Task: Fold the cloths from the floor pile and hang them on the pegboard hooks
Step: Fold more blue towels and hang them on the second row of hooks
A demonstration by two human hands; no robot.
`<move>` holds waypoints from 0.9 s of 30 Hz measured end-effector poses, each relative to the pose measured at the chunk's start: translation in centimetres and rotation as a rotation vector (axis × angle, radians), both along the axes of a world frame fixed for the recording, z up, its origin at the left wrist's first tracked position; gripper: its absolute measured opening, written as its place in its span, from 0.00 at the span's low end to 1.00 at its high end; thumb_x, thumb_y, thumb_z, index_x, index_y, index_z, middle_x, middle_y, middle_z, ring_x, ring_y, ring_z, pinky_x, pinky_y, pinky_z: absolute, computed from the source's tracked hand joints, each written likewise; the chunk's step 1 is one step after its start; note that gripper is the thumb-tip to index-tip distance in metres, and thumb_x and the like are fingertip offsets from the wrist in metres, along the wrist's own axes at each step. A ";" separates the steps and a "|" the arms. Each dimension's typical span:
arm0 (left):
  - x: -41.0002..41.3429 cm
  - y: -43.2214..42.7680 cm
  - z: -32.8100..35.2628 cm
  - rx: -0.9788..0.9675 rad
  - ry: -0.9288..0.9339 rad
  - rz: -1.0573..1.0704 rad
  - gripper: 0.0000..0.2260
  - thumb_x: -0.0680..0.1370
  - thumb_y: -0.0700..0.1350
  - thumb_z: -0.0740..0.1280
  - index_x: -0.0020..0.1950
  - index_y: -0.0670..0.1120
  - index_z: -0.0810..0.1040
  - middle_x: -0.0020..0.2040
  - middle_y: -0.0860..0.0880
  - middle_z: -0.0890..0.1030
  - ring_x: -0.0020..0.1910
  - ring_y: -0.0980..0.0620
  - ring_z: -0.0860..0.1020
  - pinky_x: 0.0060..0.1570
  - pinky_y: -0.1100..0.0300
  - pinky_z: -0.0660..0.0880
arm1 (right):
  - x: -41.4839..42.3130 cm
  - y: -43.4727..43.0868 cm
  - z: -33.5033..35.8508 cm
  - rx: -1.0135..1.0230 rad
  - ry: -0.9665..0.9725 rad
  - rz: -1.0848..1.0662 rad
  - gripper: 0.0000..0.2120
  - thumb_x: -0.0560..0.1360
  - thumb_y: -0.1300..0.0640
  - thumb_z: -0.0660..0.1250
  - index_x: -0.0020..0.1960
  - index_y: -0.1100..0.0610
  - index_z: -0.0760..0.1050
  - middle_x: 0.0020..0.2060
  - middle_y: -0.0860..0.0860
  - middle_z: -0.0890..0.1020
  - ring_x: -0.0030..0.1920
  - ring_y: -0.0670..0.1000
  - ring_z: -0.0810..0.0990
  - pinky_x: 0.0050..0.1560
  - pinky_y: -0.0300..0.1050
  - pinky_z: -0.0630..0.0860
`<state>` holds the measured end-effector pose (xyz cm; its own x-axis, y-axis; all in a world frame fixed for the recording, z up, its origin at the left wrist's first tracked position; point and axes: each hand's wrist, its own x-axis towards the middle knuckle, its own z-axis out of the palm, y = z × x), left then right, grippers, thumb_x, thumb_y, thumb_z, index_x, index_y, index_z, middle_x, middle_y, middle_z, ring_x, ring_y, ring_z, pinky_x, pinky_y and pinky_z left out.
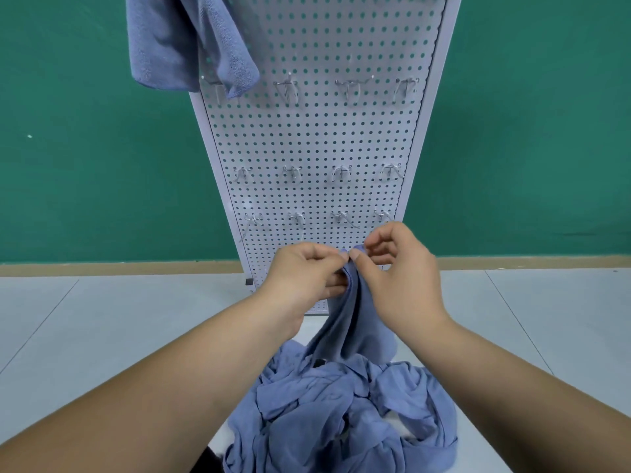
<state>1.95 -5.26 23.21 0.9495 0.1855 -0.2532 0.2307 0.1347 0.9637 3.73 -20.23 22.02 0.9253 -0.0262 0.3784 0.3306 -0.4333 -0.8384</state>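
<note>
Blue cloth (345, 322) in our grasp hanging bunched above the crumpled floor pile (341, 425), hung cloth (170, 46) draped at our pegboard's (307, 138) top-left corner

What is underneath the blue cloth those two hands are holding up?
Beneath the held cloth lies a heap of crumpled blue cloths on the tiled floor. The floor under the heap, and anything buried in it, is covered.

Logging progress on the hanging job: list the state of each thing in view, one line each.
Left hand: pinches the top edge of the held cloth.
Right hand: pinches the same edge, beside the left.
Held cloth: lifted, hanging down toward the pile, not yet folded.
Pile: crumpled on the floor.
Hung cloth: draped at the top left of the pegboard.
Hooks: three rows in view, bare.
Pegboard: upright.
</note>
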 end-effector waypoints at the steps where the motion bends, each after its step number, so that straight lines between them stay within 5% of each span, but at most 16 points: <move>1: -0.1 -0.1 0.1 0.011 -0.003 0.001 0.03 0.80 0.38 0.74 0.51 0.38 0.84 0.39 0.45 0.86 0.36 0.51 0.85 0.43 0.57 0.85 | -0.2 0.1 0.1 0.006 -0.009 -0.010 0.11 0.76 0.56 0.78 0.47 0.49 0.75 0.41 0.44 0.83 0.43 0.42 0.83 0.44 0.30 0.76; 7: -0.3 0.2 0.2 0.014 -0.008 -0.014 0.03 0.80 0.38 0.73 0.52 0.38 0.85 0.44 0.41 0.88 0.43 0.46 0.88 0.46 0.56 0.86 | -1.2 0.1 0.2 -0.062 -0.059 -0.036 0.10 0.77 0.56 0.77 0.47 0.49 0.76 0.40 0.40 0.84 0.45 0.39 0.83 0.43 0.29 0.74; 12: -0.5 0.5 0.6 -0.057 0.016 -0.053 0.08 0.83 0.35 0.66 0.55 0.37 0.84 0.47 0.39 0.88 0.48 0.42 0.88 0.50 0.53 0.86 | -1.8 0.3 -0.5 -0.257 -0.158 0.026 0.08 0.78 0.51 0.75 0.52 0.47 0.77 0.45 0.40 0.83 0.46 0.44 0.83 0.48 0.46 0.81; 16: -0.5 1.1 1.5 -0.044 0.024 -0.184 0.15 0.82 0.32 0.59 0.57 0.39 0.85 0.51 0.40 0.88 0.54 0.41 0.87 0.59 0.49 0.83 | -1.1 -0.2 -0.3 -0.289 -0.162 0.048 0.13 0.72 0.54 0.81 0.50 0.47 0.77 0.43 0.41 0.82 0.47 0.44 0.81 0.49 0.49 0.80; 20: -0.1 2.6 1.2 0.469 -0.116 -0.228 0.09 0.80 0.37 0.69 0.53 0.47 0.86 0.47 0.49 0.88 0.48 0.49 0.86 0.47 0.61 0.82 | 0.3 -1.3 0.4 -0.136 -0.025 0.047 0.14 0.72 0.58 0.81 0.46 0.47 0.76 0.40 0.42 0.83 0.43 0.43 0.82 0.48 0.46 0.82; 22: 0.4 3.8 0.4 0.803 -0.191 -0.207 0.09 0.77 0.44 0.74 0.54 0.56 0.82 0.45 0.55 0.84 0.43 0.51 0.83 0.48 0.55 0.82 | 0.9 -1.9 0.6 -0.067 0.008 0.069 0.14 0.73 0.60 0.80 0.46 0.48 0.76 0.40 0.44 0.83 0.42 0.45 0.83 0.48 0.47 0.82; 24: 0.9 4.6 -0.5 1.047 -0.216 -0.250 0.14 0.76 0.52 0.76 0.58 0.62 0.78 0.50 0.57 0.77 0.47 0.53 0.79 0.52 0.52 0.80 | 1.3 -2.4 0.9 0.020 0.037 0.120 0.14 0.74 0.62 0.79 0.46 0.50 0.75 0.41 0.45 0.84 0.43 0.48 0.83 0.47 0.46 0.82; 27: 1.4 4.9 -1.4 1.162 -0.231 -0.317 0.15 0.77 0.56 0.75 0.62 0.64 0.78 0.55 0.55 0.71 0.60 0.52 0.74 0.61 0.50 0.75 | 1.6 -3.0 1.5 0.127 0.051 0.174 0.13 0.74 0.65 0.79 0.47 0.54 0.75 0.43 0.47 0.84 0.44 0.47 0.83 0.47 0.40 0.80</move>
<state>3.35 -0.38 21.77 0.9943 -0.0589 0.0891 -0.0956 -0.8630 0.4960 5.37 -23.21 23.49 0.9379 0.0907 0.3348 0.3468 -0.2630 -0.9003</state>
